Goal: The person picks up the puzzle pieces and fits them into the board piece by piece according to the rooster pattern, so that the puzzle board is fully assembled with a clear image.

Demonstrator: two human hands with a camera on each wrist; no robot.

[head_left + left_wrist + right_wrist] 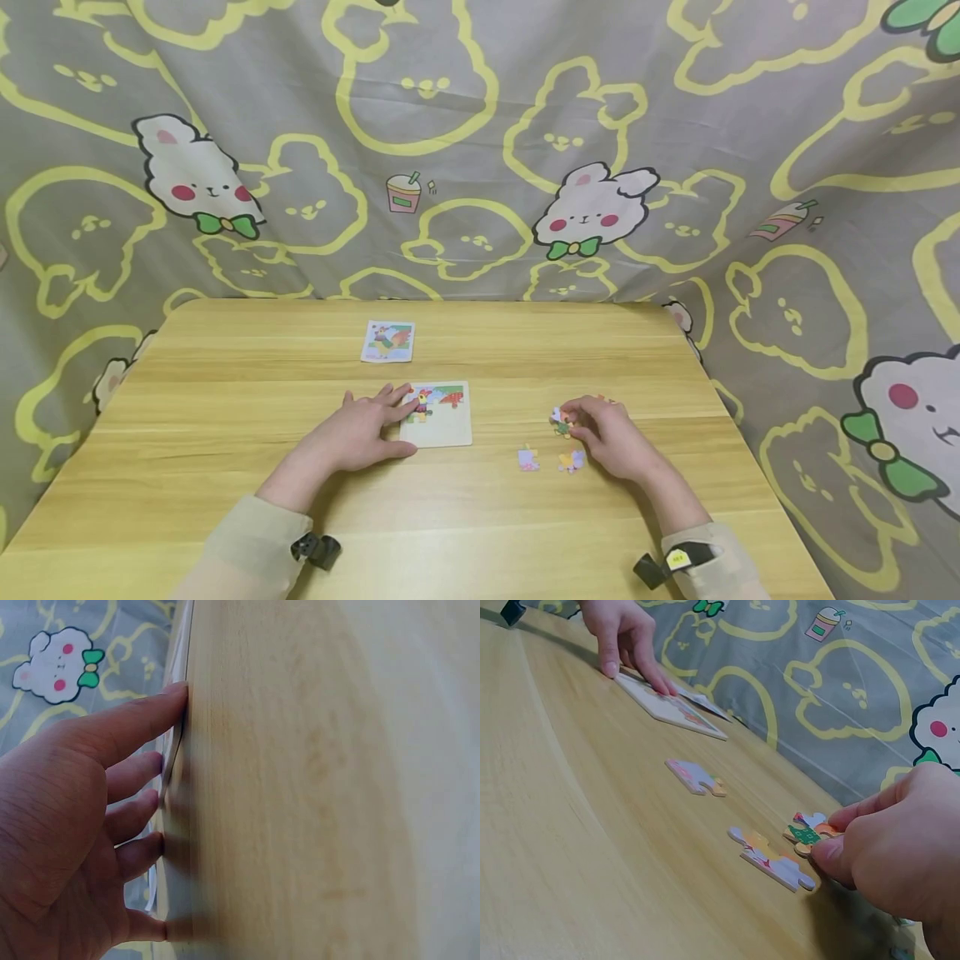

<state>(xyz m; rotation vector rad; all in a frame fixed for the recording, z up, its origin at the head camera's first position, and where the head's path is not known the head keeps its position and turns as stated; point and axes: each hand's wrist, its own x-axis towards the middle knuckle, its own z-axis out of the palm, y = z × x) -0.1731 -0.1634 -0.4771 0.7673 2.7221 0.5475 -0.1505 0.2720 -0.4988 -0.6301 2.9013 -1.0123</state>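
A square jigsaw board [442, 432] lies on the table, its upper part filled with colourful pieces and its lower part bare. My left hand [360, 432] rests on the board's left side, fingers extended over it and thumb at the near corner. To the right, my right hand [615, 437] pinches a green, white and orange jigsaw piece [805, 835] between thumb and forefinger, low over the table. Nearer to me lie two more jigsaw pieces: a lilac piece [528, 459] and a yellow-and-lilac piece [572, 462]. Something orange shows just behind the right hand, mostly hidden.
A small picture card [388, 342] lies behind the board on the wooden table [450, 533]. A grey curtain [465, 175] with rabbit drawings hangs along the table's back and sides. Each sleeve carries a black wrist device.
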